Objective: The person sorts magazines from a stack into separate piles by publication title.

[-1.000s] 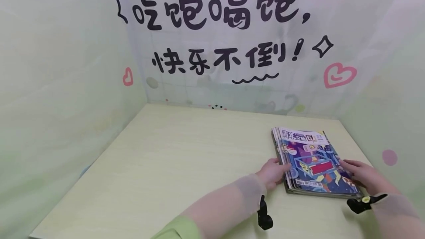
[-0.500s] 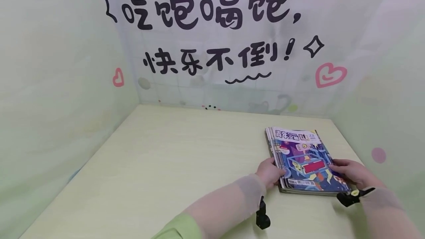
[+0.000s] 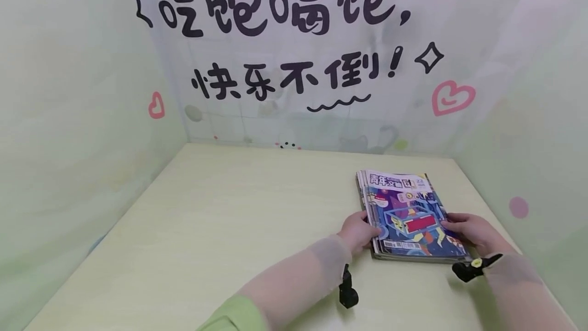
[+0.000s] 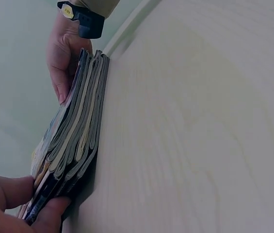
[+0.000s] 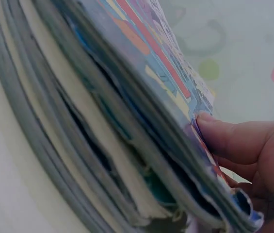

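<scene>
While the left hand grips the left side of a thick stack of glossy, multicoloured paper magazines between thumb and fingers, the right hand pinches its right side, towards the right edge of the pale wood-grained surface. Stacking looks done, but staggered left sides suggest squaring is incomplete, with release left.

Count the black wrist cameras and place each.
2: the left camera at the left arm's wrist; the right camera at the right arm's wrist, near the magazine stack's lower right corner.
</scene>
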